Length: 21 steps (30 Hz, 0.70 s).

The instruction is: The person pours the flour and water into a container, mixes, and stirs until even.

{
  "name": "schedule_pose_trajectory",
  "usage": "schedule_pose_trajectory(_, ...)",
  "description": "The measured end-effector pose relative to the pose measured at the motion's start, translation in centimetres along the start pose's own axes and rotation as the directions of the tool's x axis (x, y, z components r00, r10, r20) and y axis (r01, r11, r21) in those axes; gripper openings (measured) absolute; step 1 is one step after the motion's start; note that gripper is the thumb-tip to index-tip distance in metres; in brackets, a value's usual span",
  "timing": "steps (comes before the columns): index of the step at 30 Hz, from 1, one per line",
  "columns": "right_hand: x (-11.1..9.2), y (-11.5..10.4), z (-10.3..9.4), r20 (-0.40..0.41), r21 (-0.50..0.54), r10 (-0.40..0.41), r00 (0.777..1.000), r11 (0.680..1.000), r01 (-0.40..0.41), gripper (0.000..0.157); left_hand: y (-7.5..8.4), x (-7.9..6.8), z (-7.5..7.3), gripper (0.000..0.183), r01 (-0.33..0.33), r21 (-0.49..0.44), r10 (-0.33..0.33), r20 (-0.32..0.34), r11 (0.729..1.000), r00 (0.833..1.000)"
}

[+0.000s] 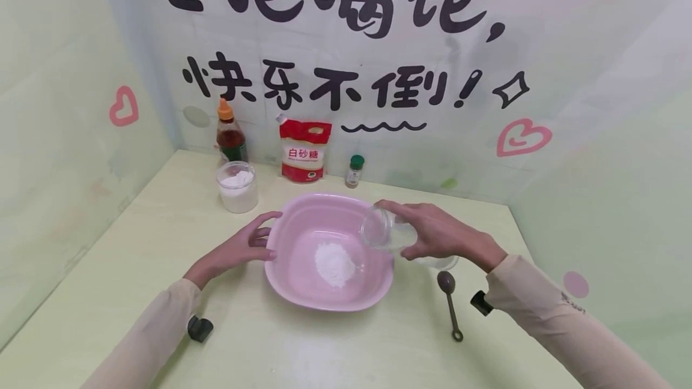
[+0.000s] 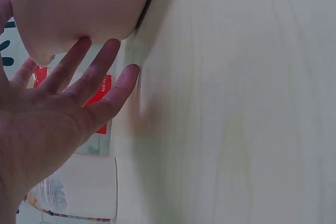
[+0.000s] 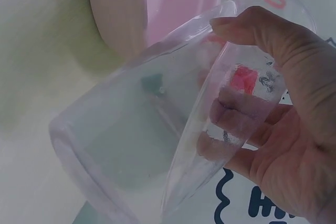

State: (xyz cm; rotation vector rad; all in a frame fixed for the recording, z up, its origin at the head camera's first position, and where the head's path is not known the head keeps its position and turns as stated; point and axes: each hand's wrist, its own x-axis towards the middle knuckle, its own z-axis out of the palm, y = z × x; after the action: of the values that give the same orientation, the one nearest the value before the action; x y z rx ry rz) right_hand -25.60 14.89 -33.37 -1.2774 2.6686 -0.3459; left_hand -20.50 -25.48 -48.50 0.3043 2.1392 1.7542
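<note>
My right hand (image 1: pixel 435 230) grips a clear jar (image 3: pixel 121 135), tilted with its mouth to the left over the right rim of a pink basin (image 1: pixel 292 293). Clear liquid shows inside the jar. White powder (image 1: pixel 332 264) lies heaped on the basin's floor, with a few pale specks to its right. At the basin's left side is my left hand (image 1: pixel 245 245), thumb and fingertips touching near the rim. In the left wrist view its fingers (image 2: pixel 94 74) are spread and nearly straight against the basin's outer wall.
Behind the basin stand a jar of white powder (image 1: pixel 239 194), a sauce bottle (image 1: pixel 231 140), a red-and-white sugar pouch (image 1: pixel 304 152) and a small green-capped bottle (image 1: pixel 354 171). A dark spoon (image 1: pixel 450 302) lies at the right. Printed cloth walls (image 1: pixel 594 197) enclose the table.
</note>
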Motion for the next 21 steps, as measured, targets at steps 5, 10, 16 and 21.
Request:
schedule_pose_trajectory(5, 0.23, -0.2, -0.02, 0.007, -0.015, 0.01, 1.0, 1.0, -0.01, 0.098, -0.05, 0.02, 0.01, 0.084, -0.005, -0.007, 0.005, 0.002, 1.0, 1.0)
schedule_pose_trajectory(10, 0.49, -0.28, 0.08, 0.017, -0.028, 0.016, 1.0, 0.999, -0.016, 0.098, -0.11, 0.06, 0.0, 0.084, -0.007, -0.004, 0.007, 0.0, 1.0, 1.0)
schedule_pose_trajectory(16, 0.68, -0.43, 0.01, 0.02, -0.044, 0.014, 1.0, 0.999, -0.013, 0.098, -0.19, 0.11, -0.06, 0.084, 0.005, 0.009, -0.005, -0.008, 1.0, 1.0)
schedule_pose_trajectory(21, 0.79, -0.51, -0.07, 0.029, -0.044, 0.015, 0.999, 0.999, -0.013, 0.098, -0.1, 0.09, -0.01, 0.084, 0.01, 0.007, -0.01, -0.013, 1.0, 1.0)
